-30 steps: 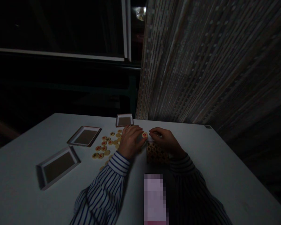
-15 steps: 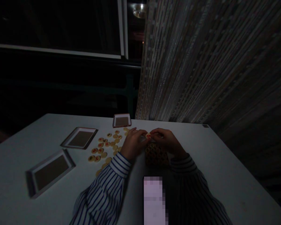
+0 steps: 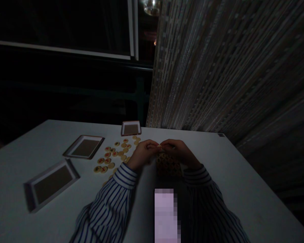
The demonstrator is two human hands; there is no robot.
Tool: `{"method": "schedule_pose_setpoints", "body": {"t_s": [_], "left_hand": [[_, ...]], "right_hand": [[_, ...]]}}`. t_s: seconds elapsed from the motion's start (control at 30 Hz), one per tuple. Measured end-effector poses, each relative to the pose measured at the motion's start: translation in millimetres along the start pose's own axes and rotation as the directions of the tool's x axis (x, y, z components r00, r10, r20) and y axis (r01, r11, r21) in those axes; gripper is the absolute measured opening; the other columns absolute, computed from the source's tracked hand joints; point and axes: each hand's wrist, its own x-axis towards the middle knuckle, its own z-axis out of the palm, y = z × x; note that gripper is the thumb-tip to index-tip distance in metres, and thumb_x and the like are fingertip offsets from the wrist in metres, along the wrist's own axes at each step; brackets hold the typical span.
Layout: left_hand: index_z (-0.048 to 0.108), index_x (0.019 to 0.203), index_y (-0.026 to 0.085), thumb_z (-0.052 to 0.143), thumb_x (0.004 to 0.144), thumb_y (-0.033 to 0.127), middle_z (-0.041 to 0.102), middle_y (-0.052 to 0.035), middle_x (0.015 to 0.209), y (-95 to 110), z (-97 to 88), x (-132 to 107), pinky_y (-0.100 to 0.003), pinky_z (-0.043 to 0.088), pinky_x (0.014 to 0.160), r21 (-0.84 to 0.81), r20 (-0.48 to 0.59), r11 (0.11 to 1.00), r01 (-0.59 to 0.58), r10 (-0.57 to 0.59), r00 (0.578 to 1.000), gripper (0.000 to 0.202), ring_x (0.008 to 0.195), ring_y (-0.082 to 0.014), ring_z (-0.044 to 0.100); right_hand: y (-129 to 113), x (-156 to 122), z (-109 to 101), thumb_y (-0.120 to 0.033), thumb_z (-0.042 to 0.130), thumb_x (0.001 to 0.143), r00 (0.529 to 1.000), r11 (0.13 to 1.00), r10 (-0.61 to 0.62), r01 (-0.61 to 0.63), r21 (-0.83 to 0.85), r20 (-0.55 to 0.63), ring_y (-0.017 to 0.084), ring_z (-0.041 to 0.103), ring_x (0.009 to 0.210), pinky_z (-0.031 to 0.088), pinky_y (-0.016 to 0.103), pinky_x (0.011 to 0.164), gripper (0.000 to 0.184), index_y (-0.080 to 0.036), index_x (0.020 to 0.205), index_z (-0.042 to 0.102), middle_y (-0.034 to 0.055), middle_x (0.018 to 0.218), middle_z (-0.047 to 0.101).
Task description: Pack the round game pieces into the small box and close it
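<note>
My left hand [image 3: 145, 153] and my right hand [image 3: 178, 152] meet above the table, fingertips pinched together on one Chinese chess piece [image 3: 160, 147]. Only a small edge of that piece shows between the fingers. Just below and nearer to me is a dark box [image 3: 168, 173] filled with rows of round pieces, partly shaded by my right hand. Loose round wooden pieces [image 3: 107, 161] lie scattered left of my left hand, some with red or black characters up, others blank side up. My left forearm covers a few of them.
Three shallow open boxes or lids stand on the white table [image 3: 225, 189]: one at the back [image 3: 131, 129], one at left [image 3: 84, 147], one nearer at left [image 3: 52, 184]. A lit phone [image 3: 164, 216] lies in front of me. A string curtain [image 3: 205, 67] hangs beyond the table's far right.
The piece's red-marked face showed between my fingers before; now it is turned and mostly covered. Both hands have drawn slightly closer together. The view has shifted a little.
</note>
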Motion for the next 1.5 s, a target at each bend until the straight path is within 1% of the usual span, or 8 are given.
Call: {"method": "schedule_pose_setpoints", "body": {"t_s": [0.27,0.43,0.6,0.73,0.87,1.17,1.33,1.5], "left_hand": [[0.065,0.077,0.013,0.064,0.066,0.033,0.067,-0.0048,0.074,-2.6,0.3,0.5,-0.026,0.047,0.065,-0.041,-0.015,0.998,0.039,-0.04,0.999,0.023,0.069,-0.0147,0.061],[0.067,0.075,0.012,0.066,0.063,0.034,0.068,-0.0043,0.072,1.2,1.4,0.0,-0.027,0.048,0.067,-0.107,-0.024,0.991,0.085,-0.088,0.996,0.025,0.068,-0.0147,0.061],[0.068,0.075,0.013,0.066,0.063,0.034,0.068,-0.0038,0.073,0.7,3.4,0.0,-0.027,0.048,0.071,-0.187,0.002,0.979,0.084,-0.085,0.996,0.024,0.072,-0.0146,0.061],[0.068,0.074,0.013,0.066,0.064,0.032,0.068,-0.003,0.071,0.5,3.6,0.0,-0.026,0.048,0.07,-0.169,-0.02,0.983,0.076,-0.08,0.997,0.021,0.07,-0.0142,0.061],[0.068,0.075,0.012,0.065,0.064,0.033,0.068,-0.0038,0.072,0.5,2.5,0.5,-0.028,0.048,0.071,-0.162,-0.02,0.984,0.07,-0.074,0.997,0.023,0.071,-0.0151,0.061],[0.068,0.075,0.011,0.065,0.064,0.032,0.068,-0.0051,0.074,-0.3,3.9,0.8,-0.026,0.047,0.069,-0.1,-0.039,0.992,0.08,-0.084,0.996,0.024,0.071,-0.0151,0.06],[0.068,0.074,0.01,0.064,0.063,0.033,0.067,-0.0043,0.069,2.3,6.5,-1.7,-0.024,0.046,0.065,-0.026,-0.053,0.998,0.056,-0.057,0.997,0.025,0.067,-0.0146,0.06],[0.068,0.079,0.01,0.061,0.067,0.034,0.067,-0.0049,0.072,-1.7,5.4,-0.2,-0.023,0.045,0.063,0.026,-0.042,0.997,0.07,-0.069,0.997,0.029,0.067,-0.0137,0.059]], "right_hand": [[0.3,-0.4,-0.9,-0.022,0.049,0.079,1.0,0.998,0.001,0.0,-0.065,0.02,0.012,0.061,0.075,0.045,0.025,0.07,0.016,-0.017,0.084,0.064,0.0015,0.081,0.067],[2.8,-1.2,-1.3,-0.026,0.05,0.08,0.998,0.994,-0.052,0.055,-0.096,0.032,0.012,0.06,0.076,0.044,0.024,0.07,0.017,-0.019,0.088,0.063,0.001,0.083,0.067],[1.6,-2.4,-0.4,-0.029,0.055,0.078,0.99,0.975,-0.13,0.138,-0.177,0.053,0.013,0.059,0.078,0.044,0.026,0.072,0.021,-0.02,0.096,0.062,0.0017,0.086,0.066],[2.4,-1.3,0.5,-0.03,0.057,0.077,0.985,0.93,-0.155,0.17,-0.327,0.071,0.015,0.058,0.081,0.042,0.028,0.073,0.022,-0.019,0.096,0.061,0.0033,0.088,0.066],[6.2,0.3,1.9,-0.032,0.054,0.079,0.978,0.893,-0.192,0.209,-0.398,0.082,0.015,0.056,0.082,0.041,0.029,0.075,0.023,-0.02,0.097,0.061,0.003,0.09,0.065],[12.5,-0.1,3.0,-0.041,0.055,0.078,0.971,0.857,-0.215,0.24,-0.457,0.107,0.016,0.056,0.084,0.039,0.028,0.074,0.03,-0.02,0.099,0.06,0.003,0.092,0.065],[12.4,-0.1,3.6,-0.039,0.051,0.081,0.974,0.84,-0.189,0.226,-0.493,0.124,0.015,0.055,0.08,0.038,0.028,0.073,0.027,-0.019,0.096,0.062,0.0037,0.088,0.065],[10.0,-0.7,4.5,-0.04,0.05,0.082,0.968,0.839,-0.207,0.251,-0.483,0.144,0.016,0.054,0.081,0.037,0.028,0.074,0.03,-0.018,0.098,0.061,0.0048,0.089,0.064]]}}
